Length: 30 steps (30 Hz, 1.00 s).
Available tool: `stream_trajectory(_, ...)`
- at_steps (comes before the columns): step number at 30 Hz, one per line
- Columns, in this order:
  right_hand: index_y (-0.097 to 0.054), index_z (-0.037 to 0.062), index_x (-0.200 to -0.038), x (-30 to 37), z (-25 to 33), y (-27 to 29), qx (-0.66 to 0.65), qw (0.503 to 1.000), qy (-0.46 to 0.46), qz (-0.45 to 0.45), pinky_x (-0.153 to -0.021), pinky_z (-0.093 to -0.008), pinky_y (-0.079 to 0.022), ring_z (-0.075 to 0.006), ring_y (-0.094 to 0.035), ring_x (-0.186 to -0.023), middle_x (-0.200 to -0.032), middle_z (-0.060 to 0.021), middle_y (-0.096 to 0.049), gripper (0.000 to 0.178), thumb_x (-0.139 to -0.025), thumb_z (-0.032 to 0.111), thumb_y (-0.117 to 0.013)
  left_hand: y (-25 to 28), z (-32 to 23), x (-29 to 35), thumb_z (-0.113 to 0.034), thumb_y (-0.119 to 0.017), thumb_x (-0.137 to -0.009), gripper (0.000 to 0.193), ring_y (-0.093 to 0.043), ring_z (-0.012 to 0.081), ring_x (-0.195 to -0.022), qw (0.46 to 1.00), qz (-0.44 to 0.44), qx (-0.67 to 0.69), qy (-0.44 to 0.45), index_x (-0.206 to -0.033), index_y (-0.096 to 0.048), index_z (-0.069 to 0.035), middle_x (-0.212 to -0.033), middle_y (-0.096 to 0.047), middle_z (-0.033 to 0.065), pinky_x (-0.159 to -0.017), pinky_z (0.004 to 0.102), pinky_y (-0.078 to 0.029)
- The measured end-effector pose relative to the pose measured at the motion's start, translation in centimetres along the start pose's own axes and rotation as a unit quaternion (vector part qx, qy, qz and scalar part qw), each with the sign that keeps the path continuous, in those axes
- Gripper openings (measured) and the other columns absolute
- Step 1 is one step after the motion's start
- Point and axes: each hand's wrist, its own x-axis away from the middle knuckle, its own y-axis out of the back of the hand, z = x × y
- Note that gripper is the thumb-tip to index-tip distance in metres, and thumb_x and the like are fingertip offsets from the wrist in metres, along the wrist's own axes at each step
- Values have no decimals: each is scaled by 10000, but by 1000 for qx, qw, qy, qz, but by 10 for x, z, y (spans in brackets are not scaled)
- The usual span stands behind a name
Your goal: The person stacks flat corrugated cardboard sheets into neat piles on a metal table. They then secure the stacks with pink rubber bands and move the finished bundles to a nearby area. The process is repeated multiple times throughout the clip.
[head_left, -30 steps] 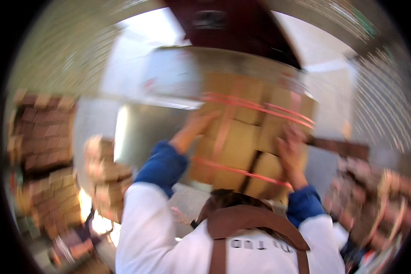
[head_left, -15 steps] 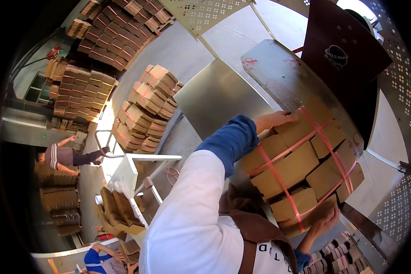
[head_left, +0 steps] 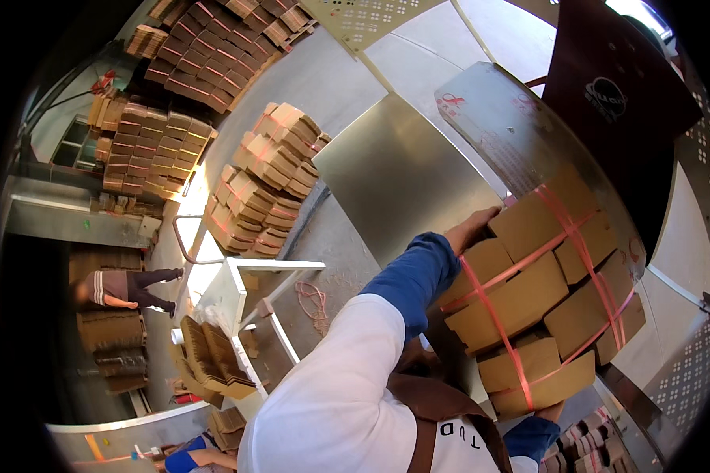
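Observation:
A bundle of flat brown cardboard pieces (head_left: 521, 296), bound with crossing pink straps, lies on a metal work surface (head_left: 489, 118) at the right. My left hand (head_left: 475, 227) grips the bundle's far left edge, its fingers curled at the cardboard and partly out of sight. At the bundle's near end, my right hand (head_left: 551, 411) is against the underside of the end pieces. Cardboard hides its fingers. Both my forearms wear blue sleeve covers.
A bare metal plate (head_left: 406, 177) adjoins the work surface. A dark red machine panel (head_left: 615, 87) rises behind it. Strapped cardboard stacks (head_left: 264, 181) stand on the floor to the left, near a white frame (head_left: 237, 296). One person (head_left: 118, 290) is farther off; another (head_left: 193, 457) sits lower left.
My left hand has drawn back from the bundle's top to its edge. My right hand has slid further under the near end, out of sight. The distant person has shifted.

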Motion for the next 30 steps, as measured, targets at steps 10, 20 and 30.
stream_trajectory(10,-529,21,-1227,24,-20,-54,69,996,-38,31,-821,-361,-506,-210,-612,-994,-1090,-97,-618,516,-968,464,-475,150,70,55,-349,-469,-937,294,-563,149,-827,984,12,90,-152,-997,-605,-95,-912,-603,50,-698,315,-465)
stream_trajectory(20,-516,39,-1250,46,-49,-300,189,966,-32,174,-818,-363,-506,-209,-610,-1001,-1099,-93,-616,531,-960,482,-479,411,64,139,-471,-449,-952,418,-531,131,-1064,960,-81,172,-205,-1201,-569,-158,-1104,-584,-15,-848,335,-473)
stream_trajectory(30,-502,57,-1272,115,-97,-727,320,873,-39,366,-815,-365,-505,-208,-607,-1008,-1108,-89,-613,547,-952,500,-484,692,-29,295,-537,-415,-957,591,-506,189,-1155,863,-266,360,-235,-1348,-476,-97,-1265,-553,51,-933,372,-442)
